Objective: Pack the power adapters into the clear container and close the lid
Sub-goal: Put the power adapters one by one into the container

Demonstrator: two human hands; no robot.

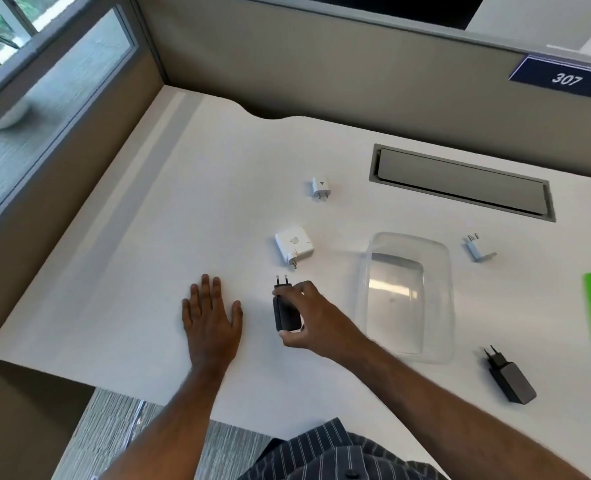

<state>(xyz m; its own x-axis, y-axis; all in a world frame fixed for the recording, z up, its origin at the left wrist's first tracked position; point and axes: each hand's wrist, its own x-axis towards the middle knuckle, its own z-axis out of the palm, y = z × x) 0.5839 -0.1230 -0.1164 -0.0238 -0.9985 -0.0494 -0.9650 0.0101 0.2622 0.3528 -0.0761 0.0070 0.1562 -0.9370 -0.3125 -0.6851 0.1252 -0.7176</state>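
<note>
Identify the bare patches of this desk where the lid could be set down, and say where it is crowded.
Free: the wide stretch left of the left hand, and the far strip behind the small white adapter. Crowded: around the clear container, ringed by adapters and the right hand.

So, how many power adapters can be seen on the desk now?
5: black adapter in the right hand; large white one; small white one; pale one beyond the container; second black one.

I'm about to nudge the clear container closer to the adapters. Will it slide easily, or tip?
The clear container looks thin-walled and holds nothing, so it is probably light and should slide readily on the smooth white desk. Its low, wide shape makes tipping unlikely. A push high on the rim might flex the wall; pushing low seems safer.
</note>
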